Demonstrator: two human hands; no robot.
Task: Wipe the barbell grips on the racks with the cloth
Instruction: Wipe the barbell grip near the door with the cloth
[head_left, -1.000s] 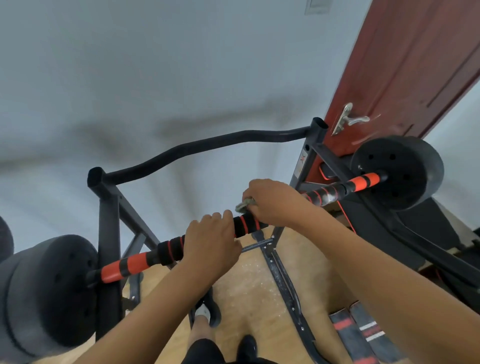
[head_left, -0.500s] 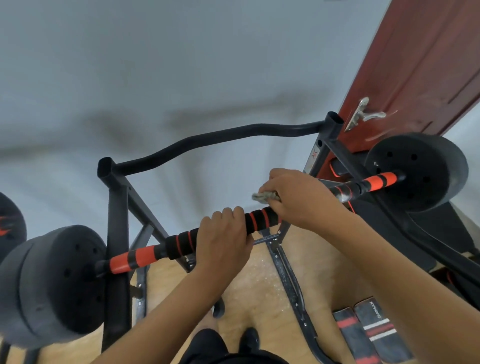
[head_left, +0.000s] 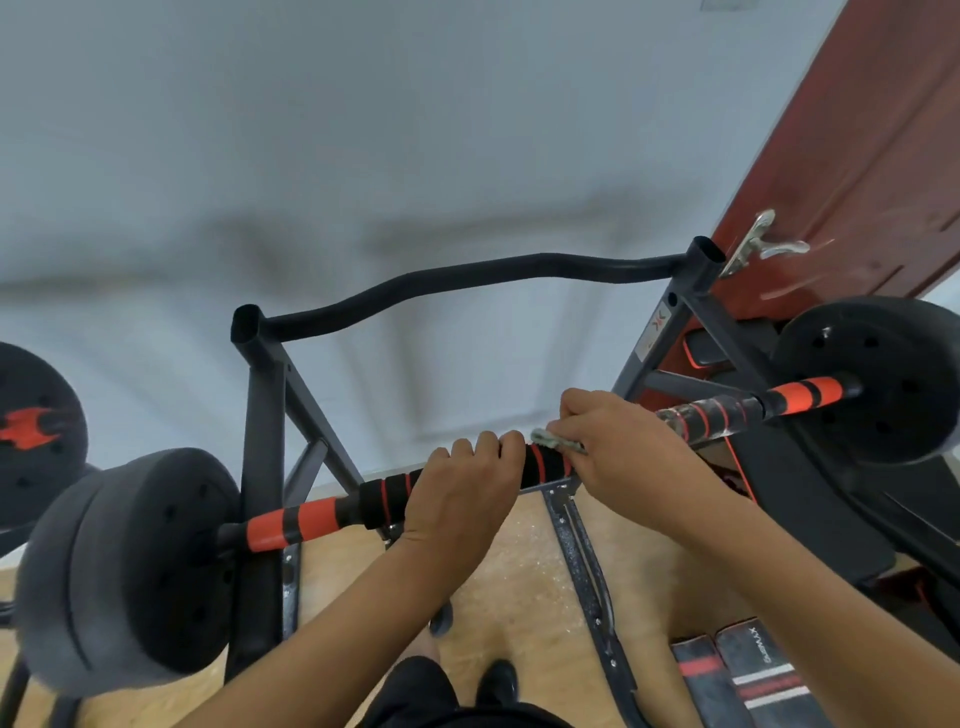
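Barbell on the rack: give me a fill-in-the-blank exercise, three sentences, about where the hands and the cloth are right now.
1. The cloth is held in the ____ hand.
2. The left hand grips the barbell to the ____ of the cloth.
3. The barbell lies across the ____, with a plate on each end.

Missing words: right; left; rack.
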